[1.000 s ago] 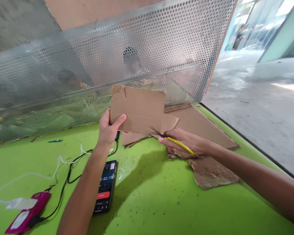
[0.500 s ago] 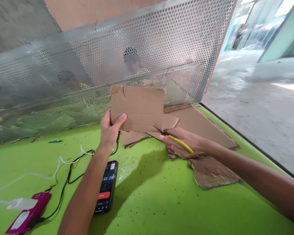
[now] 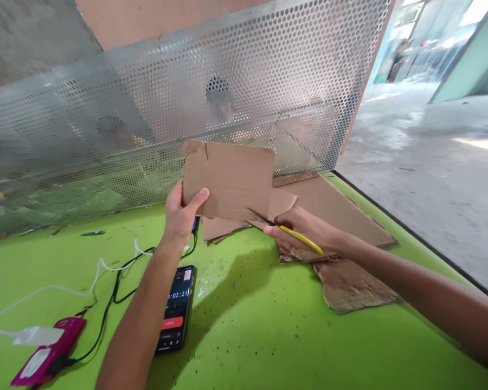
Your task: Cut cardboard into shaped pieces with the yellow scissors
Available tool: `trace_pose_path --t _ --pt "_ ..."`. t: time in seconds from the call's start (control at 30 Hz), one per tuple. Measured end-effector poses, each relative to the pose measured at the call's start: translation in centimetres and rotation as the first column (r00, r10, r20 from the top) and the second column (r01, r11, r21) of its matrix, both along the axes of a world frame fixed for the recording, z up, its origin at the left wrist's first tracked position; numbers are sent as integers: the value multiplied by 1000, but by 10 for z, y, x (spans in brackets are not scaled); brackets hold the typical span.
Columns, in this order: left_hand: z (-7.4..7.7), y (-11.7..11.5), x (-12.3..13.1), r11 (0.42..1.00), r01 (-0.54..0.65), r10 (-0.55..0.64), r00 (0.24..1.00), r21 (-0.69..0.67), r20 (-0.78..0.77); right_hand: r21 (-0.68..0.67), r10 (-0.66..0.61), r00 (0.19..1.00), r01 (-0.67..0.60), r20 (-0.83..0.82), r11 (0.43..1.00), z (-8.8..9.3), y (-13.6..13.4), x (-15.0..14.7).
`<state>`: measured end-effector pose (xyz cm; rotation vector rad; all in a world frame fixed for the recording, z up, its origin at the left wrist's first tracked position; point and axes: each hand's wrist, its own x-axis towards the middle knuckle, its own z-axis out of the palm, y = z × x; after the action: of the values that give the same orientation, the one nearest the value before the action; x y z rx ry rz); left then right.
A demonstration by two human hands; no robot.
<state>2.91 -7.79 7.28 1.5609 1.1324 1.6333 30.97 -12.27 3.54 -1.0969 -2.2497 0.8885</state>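
My left hand [image 3: 181, 214] grips the lower left corner of a brown cardboard piece [image 3: 230, 176] and holds it upright above the green table [image 3: 248, 325]. My right hand [image 3: 305, 230] is closed round yellow-handled scissors [image 3: 287, 232]. The dark blades point left and meet the lower edge of the cardboard piece. A small notch shows in the piece's top edge near its left corner.
More cardboard sheets [image 3: 333, 208] and a torn scrap [image 3: 355, 287] lie under my right arm. A phone [image 3: 175, 309] showing a timer, a pink device [image 3: 46, 357] and black and white cables [image 3: 106, 271] lie at the left. A perforated metal screen [image 3: 166, 103] stands behind, with people beyond it.
The scissor blades closed into the cardboard edge, then reached further left along it. The phone timer counted up. My left hand stayed put.
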Motion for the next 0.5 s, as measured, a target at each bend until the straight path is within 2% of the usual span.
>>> trace_pose_path --t 0.27,0.5 --pt "2 -3 2 1000 -21 21 1000 16 15 51 -130 991 130 9 990 2 -5 -9" --pt "1 -3 5 998 -48 47 999 31 15 90 -134 989 128 64 988 -1 -5 -12"
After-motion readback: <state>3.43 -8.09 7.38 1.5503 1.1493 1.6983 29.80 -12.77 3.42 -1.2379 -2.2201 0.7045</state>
